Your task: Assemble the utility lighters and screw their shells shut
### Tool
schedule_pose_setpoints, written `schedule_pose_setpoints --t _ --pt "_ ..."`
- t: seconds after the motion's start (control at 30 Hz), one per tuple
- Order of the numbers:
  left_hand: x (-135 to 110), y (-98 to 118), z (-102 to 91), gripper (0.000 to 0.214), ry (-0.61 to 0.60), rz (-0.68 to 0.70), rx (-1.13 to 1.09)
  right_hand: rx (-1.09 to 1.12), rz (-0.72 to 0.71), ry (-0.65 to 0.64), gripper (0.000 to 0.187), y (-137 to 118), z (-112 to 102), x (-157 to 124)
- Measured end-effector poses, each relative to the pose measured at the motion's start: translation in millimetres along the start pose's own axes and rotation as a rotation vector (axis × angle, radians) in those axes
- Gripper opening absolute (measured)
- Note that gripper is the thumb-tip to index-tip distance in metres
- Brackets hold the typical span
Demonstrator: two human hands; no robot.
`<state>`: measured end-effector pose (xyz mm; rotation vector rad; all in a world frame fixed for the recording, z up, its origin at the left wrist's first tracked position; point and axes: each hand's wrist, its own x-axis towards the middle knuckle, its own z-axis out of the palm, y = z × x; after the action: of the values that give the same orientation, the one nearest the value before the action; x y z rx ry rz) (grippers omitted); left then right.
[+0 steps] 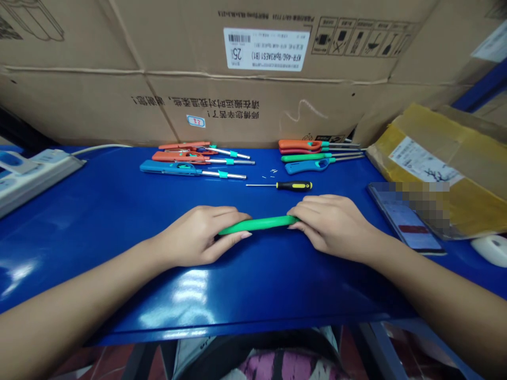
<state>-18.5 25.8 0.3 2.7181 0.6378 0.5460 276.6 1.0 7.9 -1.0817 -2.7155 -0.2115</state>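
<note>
- Spanning the gap between the two hands, a long, slim, bright green plastic piece (265,224) lies nearly level above the near-middle of a glossy blue table (114,216); its two ends are covered by fingers.
- The bare left hand (202,235) grips its left end, fingers curled over the far side and thumb along the near side.
- The bare right hand (330,224) grips the opposite end, fingers bent over it and thumb tucked beneath.
- Just beyond the right hand lies a thin screwdriver with a black-and-yellow handle (294,186), its metal shaft pointing left.
- Near that shaft, a few tiny white slivers (273,171) are scattered, too small to identify.
- Farther left, orange long-nosed lighters with silver tubes (174,157) lie in a row behind a matching blue lighter (168,168).
- Farther right sits a second group: an orange-handled lighter (295,144), a green-handled one (303,158) and a blue-handled one (299,168), metal tubes pointing right.
- Beside the right forearm, a dark, flat phone (414,235) rests next to a yellow-brown, tape-wrapped parcel (475,177).
- At the far left stands a white power strip (43,166).
- Behind everything rises a large brown cardboard box (114,42) with upside-down print.
</note>
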Motion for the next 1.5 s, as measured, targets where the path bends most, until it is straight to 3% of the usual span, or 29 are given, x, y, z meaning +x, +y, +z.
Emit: schedule_pose_setpoints --t 0.23,0.57,0.77,0.9,1.03,1.13,1.27,1.4,1.5 --pt "4 10 6.7 0.031 -0.017 0.016 0.267 -0.009 -0.058 -0.038 0.023 -14 -2 0" --pt "7 18 16.0 0.025 0.009 -0.031 0.093 -0.032 -0.093 0.066 0.04 -19 -1 0" --pt "8 10 20.7 0.023 0.138 -0.14 -0.064 -0.042 0.105 -0.097 0.034 -14 -1 4" --pt "10 3 17.9 0.022 0.203 -0.24 -0.173 -0.036 0.158 -0.114 0.035 -5 0 6" --pt "11 -3 14.7 0.02 0.2 -0.248 -0.179 0.004 0.174 -0.1 0.031 0 0 6" --pt "9 -5 13.3 0.018 0.233 -0.187 -0.137 0.061 0.143 -0.067 0.024 0 0 6" --pt "3 -6 15.1 0.019 0.276 0.04 0.11 0.19 0.031 -0.007 0.018 -1 0 5" --pt "0 -5 19.3 0.022 0.266 0.165 0.21 0.232 0.031 0.006 0.038 -3 4 5" --pt "1 -3 19.9 0.025 0.229 0.145 0.162 0.244 0.07 -0.027 0.048 -6 9 5"
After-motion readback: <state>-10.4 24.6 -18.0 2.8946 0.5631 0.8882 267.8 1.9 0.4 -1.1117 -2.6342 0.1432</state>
